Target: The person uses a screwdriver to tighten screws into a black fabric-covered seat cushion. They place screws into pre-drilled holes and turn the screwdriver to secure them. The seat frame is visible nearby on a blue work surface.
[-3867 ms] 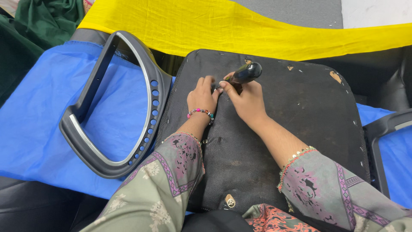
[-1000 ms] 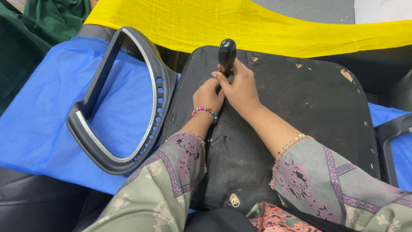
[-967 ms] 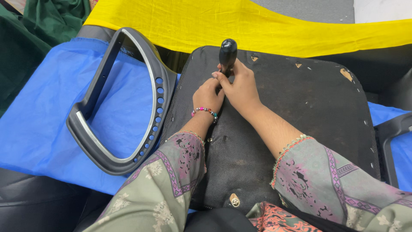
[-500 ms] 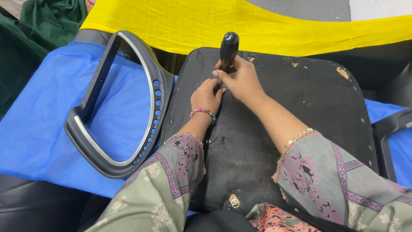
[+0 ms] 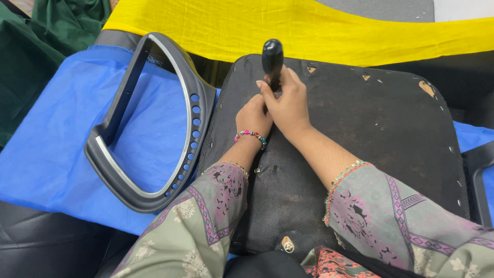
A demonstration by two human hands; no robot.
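Note:
A black upturned seat pad (image 5: 360, 139) covered in dark fabric lies in front of me. My right hand (image 5: 288, 105) grips a black-handled tool (image 5: 272, 59), held upright with its tip hidden behind my fingers. My left hand (image 5: 253, 114) rests on the pad just left of the tool tip, fingers curled down on the fabric; a beaded bracelet circles that wrist. What the left fingers pinch is hidden.
A grey curved plastic armrest frame (image 5: 188, 118) with a row of holes lies on blue cloth (image 5: 56, 134) to the left. Yellow cloth (image 5: 329, 31) stretches across the back. Green fabric (image 5: 56, 25) sits far left. Another dark frame (image 5: 476, 170) shows at the right edge.
The tool went from lying tilted to the right to standing upright in my right hand. Both hands stay at the same spot on the pad.

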